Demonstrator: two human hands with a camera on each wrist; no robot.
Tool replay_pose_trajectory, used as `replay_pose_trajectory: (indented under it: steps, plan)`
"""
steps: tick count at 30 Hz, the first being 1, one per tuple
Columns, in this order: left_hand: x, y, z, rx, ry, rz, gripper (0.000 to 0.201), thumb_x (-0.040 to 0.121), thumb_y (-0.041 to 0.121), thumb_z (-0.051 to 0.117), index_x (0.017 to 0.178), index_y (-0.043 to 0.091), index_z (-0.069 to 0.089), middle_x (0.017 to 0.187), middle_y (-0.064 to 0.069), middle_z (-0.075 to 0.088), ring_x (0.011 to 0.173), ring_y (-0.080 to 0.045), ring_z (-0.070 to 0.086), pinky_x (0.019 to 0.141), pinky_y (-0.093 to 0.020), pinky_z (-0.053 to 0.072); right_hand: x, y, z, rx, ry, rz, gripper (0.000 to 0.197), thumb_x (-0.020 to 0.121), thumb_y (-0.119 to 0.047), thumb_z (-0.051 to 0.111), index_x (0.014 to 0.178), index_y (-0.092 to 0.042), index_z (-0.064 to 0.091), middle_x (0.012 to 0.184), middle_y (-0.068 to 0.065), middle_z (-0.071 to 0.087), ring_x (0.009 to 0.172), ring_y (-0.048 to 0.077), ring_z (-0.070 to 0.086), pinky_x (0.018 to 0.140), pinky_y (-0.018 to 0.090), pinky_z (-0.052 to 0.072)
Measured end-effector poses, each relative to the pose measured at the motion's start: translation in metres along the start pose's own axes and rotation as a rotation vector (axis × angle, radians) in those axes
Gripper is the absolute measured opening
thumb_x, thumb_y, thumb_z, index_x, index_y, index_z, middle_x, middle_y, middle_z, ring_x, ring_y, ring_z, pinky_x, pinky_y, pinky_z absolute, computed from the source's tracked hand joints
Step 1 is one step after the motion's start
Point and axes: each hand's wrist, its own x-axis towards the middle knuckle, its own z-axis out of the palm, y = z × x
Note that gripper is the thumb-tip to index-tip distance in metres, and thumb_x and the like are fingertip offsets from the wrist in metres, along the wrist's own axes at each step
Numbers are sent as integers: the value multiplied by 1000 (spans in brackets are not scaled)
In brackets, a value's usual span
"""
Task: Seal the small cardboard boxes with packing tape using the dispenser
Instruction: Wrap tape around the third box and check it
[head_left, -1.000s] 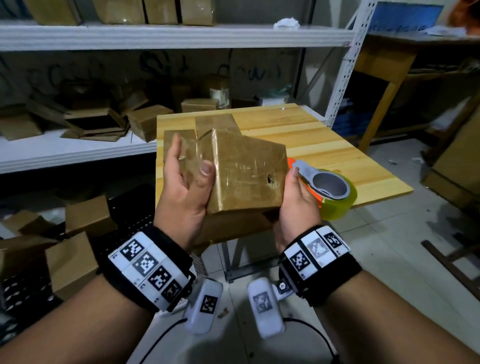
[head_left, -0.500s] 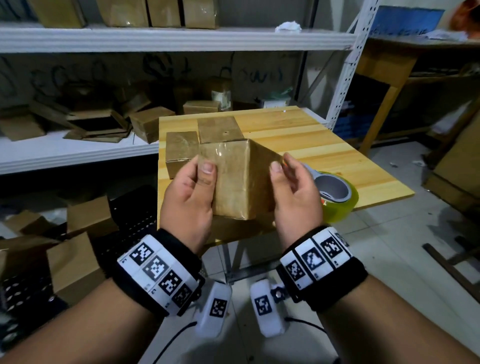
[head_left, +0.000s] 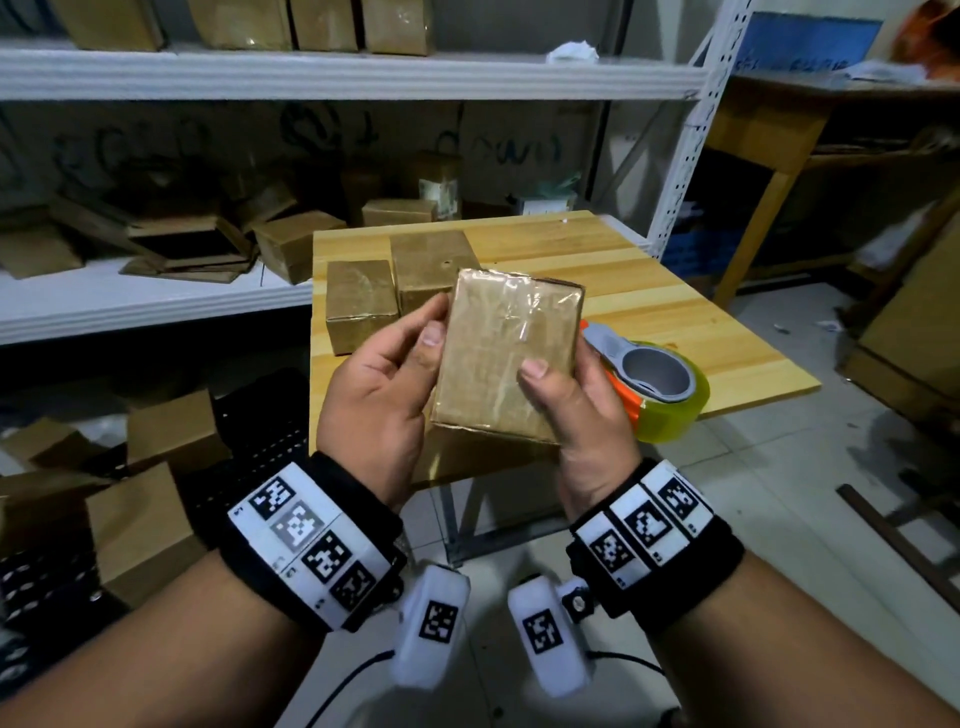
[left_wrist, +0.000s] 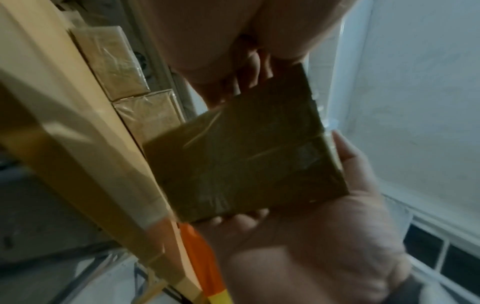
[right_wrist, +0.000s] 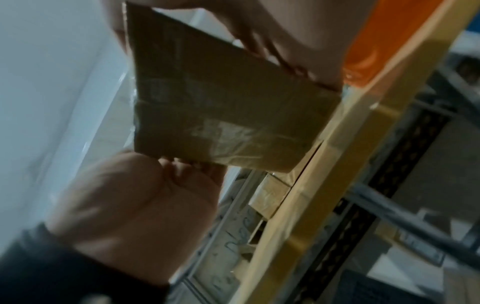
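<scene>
The taped cardboard box (head_left: 506, 358) is hiding the fingers of both hands behind it, and covering the orange end of the tape dispenser (head_left: 655, 375). Both wrist views are blurring, so the box's seams are staying unreadable.

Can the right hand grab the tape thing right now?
Probably not yet: the right hand grips the box together with the left hand. The tape dispenser lies just beyond it, unblocked.

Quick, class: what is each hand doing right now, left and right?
Left hand: holding the taped box by its left side.
Right hand: holding the same box by its right side.
</scene>
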Motion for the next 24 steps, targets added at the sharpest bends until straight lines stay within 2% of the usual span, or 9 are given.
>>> replay_pose_trajectory:
  steps: [3,5,8,11,13,14,17,21,24]
  plan:
    - [5,0,1,-71,-32,-102,89,85,57,80,152,7,49,144,-19,63,132,-38,62,112,-62,47,-2,3,4,92,-10,37,88,63,-42,93,140,-12,64,129,16,75,121,35,71,106,54,56]
    - [6,1,0,-138,-74,-172,111,73,65,86,155,5,41,143,-23,62,131,-41,62,110,-63,48,-1,3,5,149,-27,70,89,61,-45,95,137,-9,66,129,21,74,120,37,71,104,52,57]
    - [8,0,-2,-41,47,-129,112,67,65,88,153,8,44,135,-14,69,121,-27,71,99,-46,60,2,2,7,218,-27,113,103,52,-50,100,137,-4,65,131,26,71,119,39,71,105,56,55]
    - [11,-1,-6,105,149,-18,132,48,83,85,150,7,49,127,-6,74,115,-17,73,94,-35,61,3,2,7,261,-43,135,96,48,-52,101,127,-7,73,127,24,73,115,36,73,99,52,59]
    - [11,0,-10,182,177,27,122,56,86,79,143,3,57,115,-6,79,107,-18,76,90,-35,63,2,2,8,310,-69,158,84,45,-52,101,117,-12,80,124,21,76,112,33,74,98,50,59]
    - [10,1,-11,214,178,51,104,68,81,76,135,3,64,108,-6,80,102,-21,77,87,-36,64,1,1,8,335,-78,167,81,45,-52,101,115,-14,82,123,19,76,112,33,74,98,50,59]
    - [8,0,-13,277,241,119,48,96,50,67,113,6,77,98,-5,81,95,-22,78,86,-38,64,1,-3,6,402,-93,182,90,48,-49,101,127,-14,74,129,19,73,115,34,72,94,49,61]
    - [11,-1,-18,365,329,116,36,101,42,65,115,11,79,104,0,80,100,-13,76,93,-40,61,0,-5,1,439,-125,197,91,51,-48,100,132,-17,72,131,16,71,117,35,70,92,51,60]
    - [14,-3,-20,251,320,67,31,100,38,69,114,12,79,106,-3,81,104,-18,76,96,-48,61,0,-5,0,452,-158,191,80,53,-49,98,124,-19,77,130,16,70,118,35,66,100,54,53]
